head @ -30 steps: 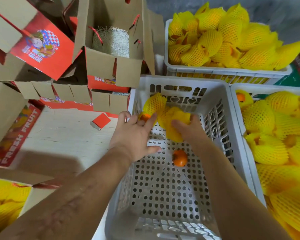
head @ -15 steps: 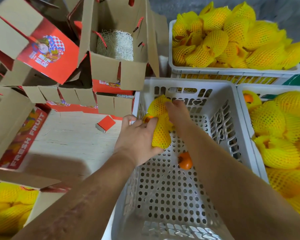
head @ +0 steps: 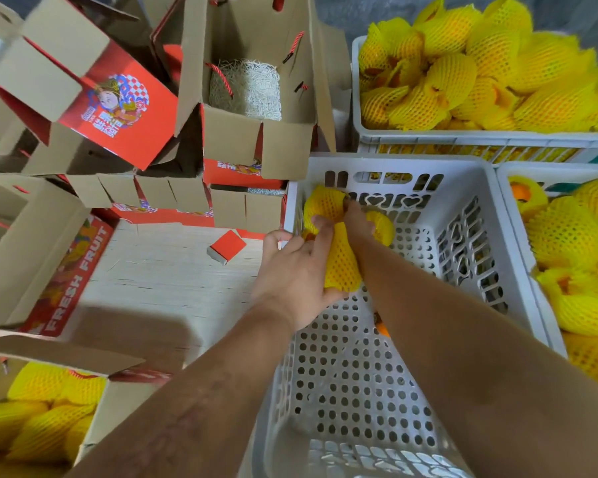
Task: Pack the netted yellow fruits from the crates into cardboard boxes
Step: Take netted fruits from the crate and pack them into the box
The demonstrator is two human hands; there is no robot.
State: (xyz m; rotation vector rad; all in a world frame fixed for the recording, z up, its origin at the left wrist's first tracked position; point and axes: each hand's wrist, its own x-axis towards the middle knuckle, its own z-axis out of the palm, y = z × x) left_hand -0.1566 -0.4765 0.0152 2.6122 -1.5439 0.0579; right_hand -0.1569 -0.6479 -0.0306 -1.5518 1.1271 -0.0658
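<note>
Both hands are inside the near white crate point(head: 491, 215), at its far left corner. The left hand point(head: 296, 274) has its fingers curled round a netted yellow fruit point(head: 340, 263), gripping it from the left side. The right hand point(head: 358, 220) reaches past it and closes on a second netted fruit point(head: 325, 205) that lies against the crate's far wall; a third yellow net point(head: 384, 227) shows just right of that hand, and whether the hand also holds it cannot be told. One bare orange fruit point(head: 382, 329) lies on the crate floor, partly hidden under the right forearm. A far crate point(head: 428, 138) and a right-hand crate point(head: 511, 188) are both heaped with netted fruits. An open cardboard box point(head: 256, 129) lined with pale shredded filler point(head: 247, 89) stands beyond the near crate's left corner, among other red-printed boxes. A box at lower left point(head: 107, 401) contains netted fruits. A small red block point(head: 227, 246) lies on the pale counter point(head: 166, 270).
</note>
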